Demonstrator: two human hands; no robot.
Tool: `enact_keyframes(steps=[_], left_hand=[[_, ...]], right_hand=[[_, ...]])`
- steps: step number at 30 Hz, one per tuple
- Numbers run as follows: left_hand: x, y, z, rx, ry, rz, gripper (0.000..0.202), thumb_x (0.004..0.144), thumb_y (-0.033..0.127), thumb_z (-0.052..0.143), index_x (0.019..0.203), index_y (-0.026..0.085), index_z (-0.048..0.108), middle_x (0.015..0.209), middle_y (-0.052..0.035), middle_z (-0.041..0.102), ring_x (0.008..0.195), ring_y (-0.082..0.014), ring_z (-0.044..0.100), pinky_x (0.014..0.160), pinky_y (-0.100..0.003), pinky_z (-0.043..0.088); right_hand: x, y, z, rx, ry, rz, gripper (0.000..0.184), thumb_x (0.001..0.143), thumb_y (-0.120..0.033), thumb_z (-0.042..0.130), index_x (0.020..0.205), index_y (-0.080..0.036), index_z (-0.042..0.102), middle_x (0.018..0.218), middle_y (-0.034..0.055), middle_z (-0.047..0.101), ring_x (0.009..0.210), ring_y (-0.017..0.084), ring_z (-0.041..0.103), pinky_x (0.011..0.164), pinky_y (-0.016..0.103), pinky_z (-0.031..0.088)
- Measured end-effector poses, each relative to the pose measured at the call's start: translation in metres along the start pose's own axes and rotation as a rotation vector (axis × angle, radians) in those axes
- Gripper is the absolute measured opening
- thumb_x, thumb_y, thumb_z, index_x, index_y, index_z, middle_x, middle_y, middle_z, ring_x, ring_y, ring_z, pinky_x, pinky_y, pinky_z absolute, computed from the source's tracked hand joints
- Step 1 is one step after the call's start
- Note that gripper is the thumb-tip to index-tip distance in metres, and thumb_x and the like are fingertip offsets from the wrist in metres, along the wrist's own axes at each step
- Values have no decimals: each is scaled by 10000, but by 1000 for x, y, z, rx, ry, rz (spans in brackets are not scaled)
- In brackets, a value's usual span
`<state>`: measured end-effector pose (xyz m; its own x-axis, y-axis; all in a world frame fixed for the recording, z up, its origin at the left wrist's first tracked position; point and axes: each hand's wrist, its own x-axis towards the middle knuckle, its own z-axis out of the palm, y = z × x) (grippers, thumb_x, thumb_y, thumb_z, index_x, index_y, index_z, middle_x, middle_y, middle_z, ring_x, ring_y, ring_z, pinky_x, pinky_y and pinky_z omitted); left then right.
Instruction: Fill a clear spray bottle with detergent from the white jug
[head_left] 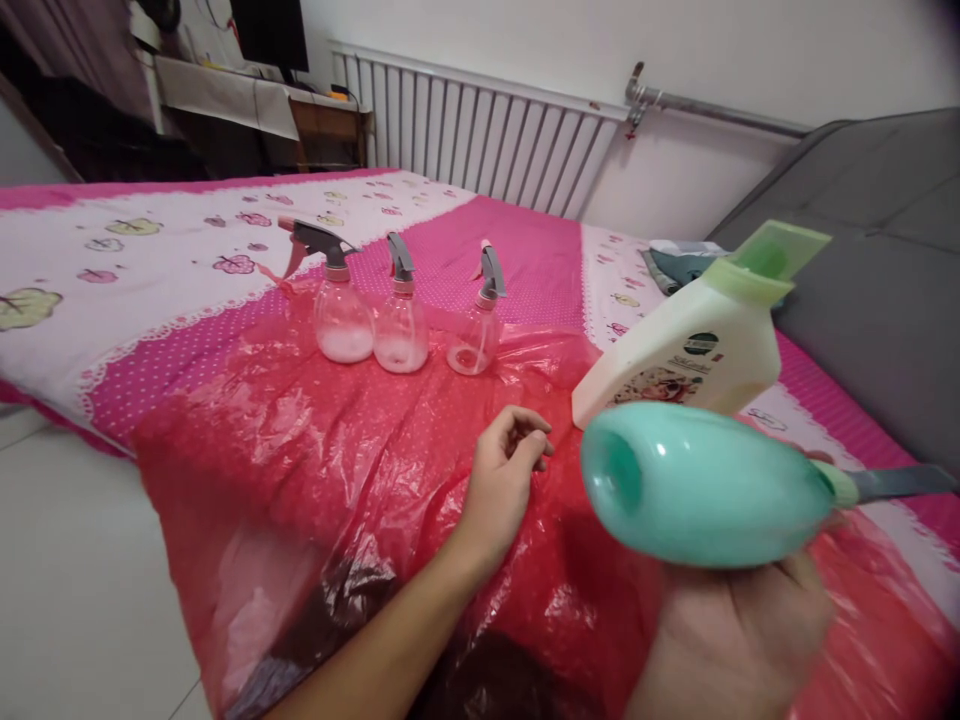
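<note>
At ten o'clock from the person's left hand (510,450), a clear, round-bellied plastic spray bottle (343,335) with a grey-and-pink trigger head stands upright on a crinkled red plastic sheet (300,430), whitish contents low inside. Just beside it, at its three o'clock, stands a second clear spray bottle (401,338), similarly shaped. Farther along, at eleven o'clock from the left hand, stands a third clear spray bottle (474,345). The left hand itself is above the sheet, fingers loosely curled, the thumb apart from them. At its two o'clock is a tall white plastic bottle with a light-green cap (690,335), slanting rightward. At three o'clock, the right hand (750,610) is clamped from beneath around a glossy, teal, rounded bottle (705,485), tipped nearly level, its base facing left and its grey head at three o'clock.
</note>
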<state>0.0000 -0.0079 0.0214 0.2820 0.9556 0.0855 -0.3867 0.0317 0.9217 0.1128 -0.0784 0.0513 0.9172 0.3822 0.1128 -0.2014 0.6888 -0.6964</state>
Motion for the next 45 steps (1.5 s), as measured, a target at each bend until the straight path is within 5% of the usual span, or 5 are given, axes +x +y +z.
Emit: enact_keyframes(steps=[5, 15, 19, 37, 45], left_hand=[[0, 0, 0, 0, -1, 0, 49, 844, 218, 567, 844, 184, 602, 731, 6, 580, 693, -152, 524, 693, -259, 422], [0, -1, -1, -5, -2, 1, 52, 834, 225, 573, 841, 180, 597, 723, 10, 579, 689, -150, 523, 682, -255, 418], [0, -1, 0, 1, 4, -2, 54, 836, 230, 575, 843, 183, 600, 728, 6, 583, 695, -153, 530, 685, -257, 421], [0, -2, 0, 13, 5, -1, 49, 848, 217, 563, 844, 186, 601, 733, 4, 582, 702, -156, 529, 691, -259, 419], [1, -3, 0, 20, 6, -2, 50, 841, 221, 564, 838, 188, 602, 730, 3, 583, 699, -160, 533, 682, -261, 420]], right_hand=[[-1, -5, 5, 63, 120, 48, 163, 919, -188, 585, 907, -277, 721, 1231, -58, 707, 1246, 139, 617, 1095, 369, 529], [1, -6, 5, -55, 76, -105, 154, 830, -130, 673, 858, -280, 693, 1058, -59, 724, 1174, 153, 644, 1099, 405, 528], [-1, -8, 7, -2, 21, -6, 73, 876, -232, 676, 892, -289, 719, 1127, -48, 716, 1175, 145, 645, 1056, 351, 553], [-5, -11, 14, -49, 88, -29, 142, 925, -186, 594, 893, -269, 705, 997, -40, 707, 1100, 129, 667, 1048, 334, 545], [-6, -5, 12, -133, 93, -139, 182, 779, -177, 742, 920, -284, 700, 1014, -66, 711, 1100, 122, 668, 1063, 323, 530]])
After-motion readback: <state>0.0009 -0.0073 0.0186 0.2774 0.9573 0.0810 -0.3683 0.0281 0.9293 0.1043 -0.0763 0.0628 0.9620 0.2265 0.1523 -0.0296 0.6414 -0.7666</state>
